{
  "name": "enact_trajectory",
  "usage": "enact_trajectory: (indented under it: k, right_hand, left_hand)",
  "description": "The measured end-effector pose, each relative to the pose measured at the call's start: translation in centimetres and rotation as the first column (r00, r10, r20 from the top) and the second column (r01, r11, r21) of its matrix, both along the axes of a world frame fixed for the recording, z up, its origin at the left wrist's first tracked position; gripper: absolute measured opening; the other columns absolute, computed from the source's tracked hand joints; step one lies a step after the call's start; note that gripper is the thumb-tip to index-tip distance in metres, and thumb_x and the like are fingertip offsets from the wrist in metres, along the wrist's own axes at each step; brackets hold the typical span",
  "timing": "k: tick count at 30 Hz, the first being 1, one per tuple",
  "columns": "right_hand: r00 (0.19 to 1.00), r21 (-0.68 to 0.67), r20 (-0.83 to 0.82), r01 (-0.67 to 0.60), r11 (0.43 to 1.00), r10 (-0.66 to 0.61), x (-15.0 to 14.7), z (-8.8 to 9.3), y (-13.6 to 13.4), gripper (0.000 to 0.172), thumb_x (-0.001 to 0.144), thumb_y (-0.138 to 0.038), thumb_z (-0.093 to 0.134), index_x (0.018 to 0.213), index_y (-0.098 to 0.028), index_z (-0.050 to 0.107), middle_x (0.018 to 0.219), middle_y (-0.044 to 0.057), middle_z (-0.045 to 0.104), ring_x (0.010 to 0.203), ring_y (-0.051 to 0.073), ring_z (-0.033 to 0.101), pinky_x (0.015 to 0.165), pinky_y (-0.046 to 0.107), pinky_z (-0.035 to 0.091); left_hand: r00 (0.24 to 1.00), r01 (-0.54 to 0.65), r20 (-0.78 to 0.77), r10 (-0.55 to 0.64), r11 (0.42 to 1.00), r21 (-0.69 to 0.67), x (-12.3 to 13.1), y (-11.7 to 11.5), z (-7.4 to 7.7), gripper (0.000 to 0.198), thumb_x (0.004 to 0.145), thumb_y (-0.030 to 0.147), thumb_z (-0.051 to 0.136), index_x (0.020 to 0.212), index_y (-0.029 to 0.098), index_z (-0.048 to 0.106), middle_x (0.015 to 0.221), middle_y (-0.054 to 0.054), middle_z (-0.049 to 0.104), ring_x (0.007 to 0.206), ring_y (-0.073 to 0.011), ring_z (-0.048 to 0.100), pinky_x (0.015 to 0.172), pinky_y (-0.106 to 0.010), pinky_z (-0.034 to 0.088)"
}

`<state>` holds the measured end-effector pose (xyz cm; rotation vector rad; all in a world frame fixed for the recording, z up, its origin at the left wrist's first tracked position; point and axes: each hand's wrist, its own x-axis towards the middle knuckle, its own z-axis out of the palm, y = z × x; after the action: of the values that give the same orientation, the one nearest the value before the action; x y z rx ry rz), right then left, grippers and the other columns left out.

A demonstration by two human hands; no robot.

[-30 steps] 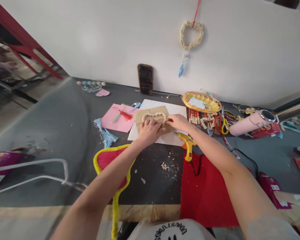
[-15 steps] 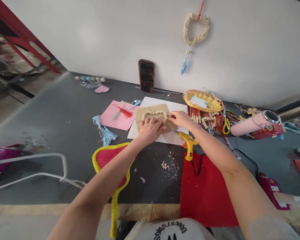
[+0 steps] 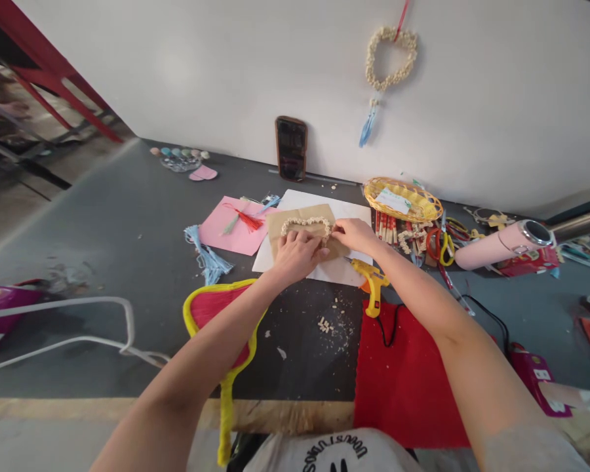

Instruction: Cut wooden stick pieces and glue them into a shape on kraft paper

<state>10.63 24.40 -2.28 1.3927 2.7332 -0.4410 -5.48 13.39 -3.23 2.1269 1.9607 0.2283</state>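
Note:
A heart-shaped ring of small cream pieces [image 3: 305, 221] lies on a brown sheet of cardboard [image 3: 275, 226], which rests on white paper [image 3: 295, 198]. My left hand [image 3: 297, 254] is curled over the ring's near part and hides it, fingers gripping it. At the ring's right side, my right hand [image 3: 350, 233] is closed in a pinch; whatever sits between the fingertips is too small to make out. A yellow glue gun [image 3: 373, 285] lies just below my right wrist, its nozzle over the white paper.
A yellow-rimmed fan shape [image 3: 191, 321] lies under my left forearm, red felt [image 3: 398, 373] under my right. Blue tassels [image 3: 209, 259], pink paper [image 3: 221, 229], a wicker basket [image 3: 427, 208], scissors [image 3: 446, 249] and a pink bottle [image 3: 496, 246] surround the work. A phone [image 3: 292, 149] leans on the wall.
The view has shifted slightly. Both hands keep their places at the heart-shaped ring, with no clear movement of the things on the table.

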Motion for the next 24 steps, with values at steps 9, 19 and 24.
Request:
enact_trajectory:
  k: [9, 19, 24]
  right_hand:
    - [1.000, 0.021, 0.012, -0.015, 1.000, 0.015, -0.1, 0.1, 0.0, 0.019, 0.092, -0.034, 0.054, 0.095, -0.023, 0.070, 0.098, 0.006, 0.075, 0.088, 0.022, 0.066, 0.065, 0.027, 0.038]
    - [1.000, 0.013, -0.017, -0.005, 1.000, 0.005, 0.9, 1.4, -0.4, 0.020, 0.092, -0.031, 0.054, 0.100, -0.021, 0.070, 0.100, 0.007, 0.075, 0.089, 0.021, 0.066, 0.070, 0.028, 0.040]
    - [0.983, -0.011, -0.184, 0.011, 1.000, -0.013, 5.2, 4.1, -4.1, 0.016, 0.092, -0.030, 0.054, 0.095, -0.020, 0.067, 0.091, 0.003, 0.074, 0.078, 0.016, 0.065, 0.067, 0.026, 0.040]
  left_hand:
    - [0.999, 0.031, -0.027, -0.031, 0.999, 0.013, 0.2, 1.1, -0.2, 0.044, 0.097, 0.050, 0.037, 0.116, 0.025, 0.067, 0.127, -0.012, 0.060, 0.121, -0.0364, 0.045, 0.099, -0.054, 0.034]
    - [1.000, 0.006, 0.022, -0.005, 1.000, -0.019, -0.2, 0.7, 0.7, 0.040, 0.096, 0.045, 0.040, 0.122, 0.025, 0.063, 0.129, -0.013, 0.059, 0.124, -0.0372, 0.043, 0.099, -0.055, 0.035]
    - [0.998, 0.063, 0.024, -0.064, 0.998, 0.023, -0.8, -1.5, 1.7, 0.038, 0.094, 0.031, 0.045, 0.129, 0.024, 0.058, 0.128, -0.011, 0.060, 0.121, -0.0347, 0.045, 0.095, -0.050, 0.037]
